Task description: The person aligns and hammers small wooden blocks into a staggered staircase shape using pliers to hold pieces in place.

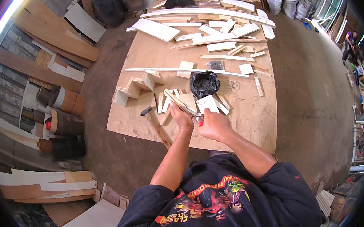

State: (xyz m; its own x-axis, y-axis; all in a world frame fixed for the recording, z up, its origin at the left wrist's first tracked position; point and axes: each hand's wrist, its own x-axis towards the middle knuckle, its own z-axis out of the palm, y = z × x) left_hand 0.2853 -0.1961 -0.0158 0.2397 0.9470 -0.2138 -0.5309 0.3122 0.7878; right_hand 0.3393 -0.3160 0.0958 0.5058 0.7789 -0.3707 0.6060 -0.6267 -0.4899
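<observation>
My left hand (pixel 182 117) grips a narrow wooden piece (pixel 173 98), tilted up over the near part of the table. Closed around a red-handled tool, my right hand (pixel 214 125) holds its metal jaws (pixel 195 114) against the wood's lower end. It looks like pliers; the fingers cover much of it. Left of my hands lies a hammer (pixel 158 130), its handle toward me. Just beyond them sits a black plastic bag (pixel 204 85) of dark nails. Short wood offcuts (pixel 222 105) and a white-faced block (pixel 207 103) lie under and around my hands.
A zigzag wooden assembly (pixel 137 87) stands on the table's left. Many boards (pixel 218 35) are piled across the far half of the plywood table (pixel 250 125). Panels (pixel 62 29) lean along the left wall. Another person (pixel 349 45) is far off at the right.
</observation>
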